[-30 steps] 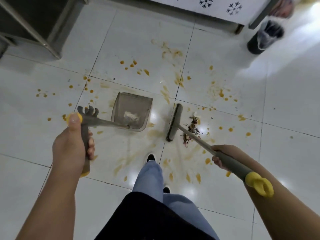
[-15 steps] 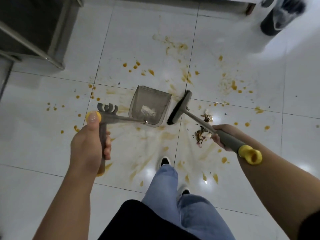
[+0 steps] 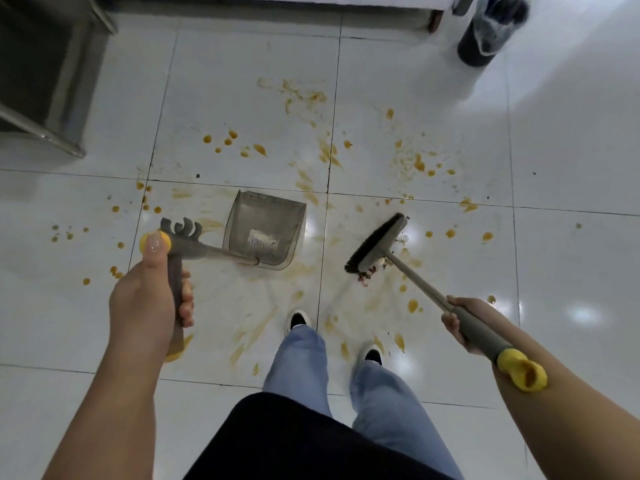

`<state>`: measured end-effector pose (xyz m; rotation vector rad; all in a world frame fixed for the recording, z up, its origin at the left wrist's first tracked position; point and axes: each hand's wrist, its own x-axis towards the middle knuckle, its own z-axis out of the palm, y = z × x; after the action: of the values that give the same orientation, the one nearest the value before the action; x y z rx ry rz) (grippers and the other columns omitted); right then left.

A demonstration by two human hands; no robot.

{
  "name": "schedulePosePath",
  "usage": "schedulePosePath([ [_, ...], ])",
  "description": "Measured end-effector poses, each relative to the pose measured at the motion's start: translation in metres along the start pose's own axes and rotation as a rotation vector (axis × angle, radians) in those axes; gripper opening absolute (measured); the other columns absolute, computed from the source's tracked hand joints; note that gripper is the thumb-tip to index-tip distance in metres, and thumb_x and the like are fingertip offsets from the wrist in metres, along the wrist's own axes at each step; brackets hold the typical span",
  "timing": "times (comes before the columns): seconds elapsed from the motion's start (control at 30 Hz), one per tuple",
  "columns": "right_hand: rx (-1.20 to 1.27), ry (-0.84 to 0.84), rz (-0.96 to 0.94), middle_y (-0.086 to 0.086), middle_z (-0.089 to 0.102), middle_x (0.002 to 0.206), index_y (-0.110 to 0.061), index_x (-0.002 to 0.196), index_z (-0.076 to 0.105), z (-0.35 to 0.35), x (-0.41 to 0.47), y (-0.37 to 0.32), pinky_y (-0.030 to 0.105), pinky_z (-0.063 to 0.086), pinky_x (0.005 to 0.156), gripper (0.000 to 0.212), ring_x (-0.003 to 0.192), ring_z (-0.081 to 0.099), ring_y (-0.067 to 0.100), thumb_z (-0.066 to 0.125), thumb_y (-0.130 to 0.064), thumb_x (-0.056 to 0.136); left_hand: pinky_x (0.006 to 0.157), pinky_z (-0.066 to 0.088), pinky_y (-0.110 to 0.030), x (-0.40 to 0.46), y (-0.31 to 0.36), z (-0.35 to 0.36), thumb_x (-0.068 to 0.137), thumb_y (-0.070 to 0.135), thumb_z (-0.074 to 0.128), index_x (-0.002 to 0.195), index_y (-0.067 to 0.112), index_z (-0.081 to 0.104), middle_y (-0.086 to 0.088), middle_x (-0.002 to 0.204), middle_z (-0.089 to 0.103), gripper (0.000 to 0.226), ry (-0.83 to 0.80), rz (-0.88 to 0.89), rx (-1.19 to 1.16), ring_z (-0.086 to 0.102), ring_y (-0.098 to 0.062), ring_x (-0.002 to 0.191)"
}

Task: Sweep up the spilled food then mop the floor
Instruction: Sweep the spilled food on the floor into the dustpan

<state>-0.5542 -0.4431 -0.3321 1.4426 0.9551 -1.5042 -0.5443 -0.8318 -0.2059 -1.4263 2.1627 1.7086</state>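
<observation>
The left grip [image 3: 150, 299] is wrapped tight around the dustpan handle [image 3: 175, 271], thumb pressed on its yellow cap. The dustpan [image 3: 265, 233] is parked on the floor [image 3: 571, 237] at 12 o'clock from the shoes. The right grip [image 3: 462, 322] is clamped on the broom handle [image 3: 478, 332]; the broom head [image 3: 375, 244] is set at 1 o'clock, food scraps [image 3: 369, 273] right under it. Orange splatters [image 3: 417, 164] are spread everywhere.

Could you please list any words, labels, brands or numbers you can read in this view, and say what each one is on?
None can be read.
Dustpan: a pale patch inside, perhaps a label, is too blurred to read.
Broom, bin: no text shows.
</observation>
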Motion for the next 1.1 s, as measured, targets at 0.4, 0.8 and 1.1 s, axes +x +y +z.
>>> schedulePosePath([
  [0.4,-0.382,0.103,-0.253,0.010,0.050,0.053,-0.001,0.100,0.046,-0.072,-0.054,-0.019,0.016,0.041,0.031,0.023,0.034,0.049,0.016,0.045,-0.024,0.098,0.032,0.033,-0.013,-0.082,-0.023,0.057,0.058,0.082,0.038,0.069,0.012,0.049,0.009,0.034,0.045,0.071,-0.034,0.006,-0.094,0.036,-0.007,0.026],
  [0.8,-0.862,0.514,-0.349,0.021,0.064,0.100,0.004,0.120,0.049,-0.074,-0.019,-0.084,0.037,0.050,0.071,0.033,0.084,0.061,0.032,0.044,-0.020,0.098,0.031,0.033,-0.013,-0.110,-0.042,0.099,0.062,0.081,0.039,0.068,0.011,0.051,0.007,0.036,0.047,0.071,-0.113,0.025,-0.094,0.036,-0.008,0.027],
  [1.1,-0.420,0.256,-0.245,0.015,0.047,0.087,-0.004,0.140,0.026,-0.078,0.027,-0.074,0.029,0.051,0.035,0.045,0.064,0.053,0.026,0.040,-0.010,0.098,0.031,0.029,-0.011,-0.127,-0.066,0.093,0.089,0.067,0.030,0.069,0.010,0.048,0.006,0.037,0.045,0.063,-0.063,-0.043,-0.171,0.033,-0.007,0.027],
])
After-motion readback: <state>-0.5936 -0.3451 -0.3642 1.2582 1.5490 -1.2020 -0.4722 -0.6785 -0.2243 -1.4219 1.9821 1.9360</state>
